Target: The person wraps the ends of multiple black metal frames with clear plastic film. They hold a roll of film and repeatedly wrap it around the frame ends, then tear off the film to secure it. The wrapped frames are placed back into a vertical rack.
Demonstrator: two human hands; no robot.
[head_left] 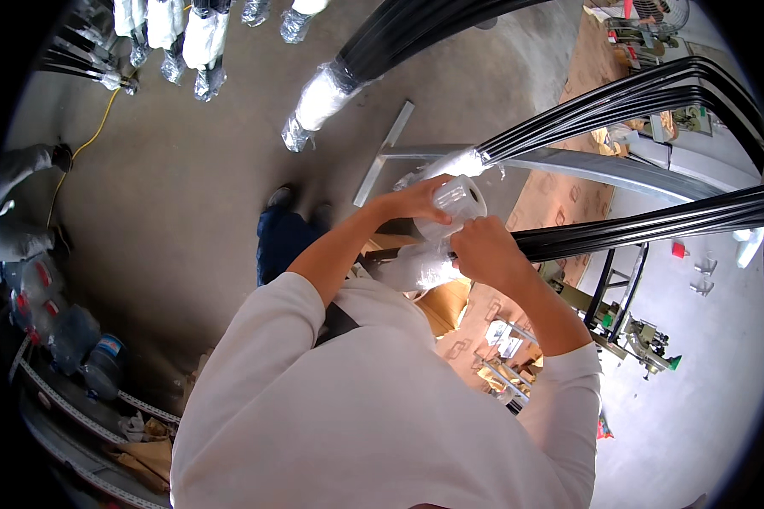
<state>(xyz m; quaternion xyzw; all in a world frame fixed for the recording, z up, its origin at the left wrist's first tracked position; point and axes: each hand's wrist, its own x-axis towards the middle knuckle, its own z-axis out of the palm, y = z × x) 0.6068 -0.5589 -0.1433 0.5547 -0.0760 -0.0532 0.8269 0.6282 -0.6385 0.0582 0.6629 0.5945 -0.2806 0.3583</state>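
Observation:
My left hand [423, 202] is closed around a roll of clear plastic wrap [460, 197], with the roll's open core facing up and to the right. Just below it, my right hand [489, 251] is closed over a bundle of long black strips [637, 227], where the strips meet their wrapped end. Shiny film [420, 266] covers that end, close under the roll. The undersides of my right fingers are hidden. Beyond the roll lies a second black bundle [586, 119], its tip also covered in clear film [458, 161].
A grey metal beam [603, 170] with a crosspiece [384, 153] stands beyond my hands. More wrapped black bundles [323, 97] hang at the top. At left are a yellow cable [93, 140], another person's legs [21, 204] and large plastic bottles [72, 335]. Cardboard [446, 307] sits below my hands.

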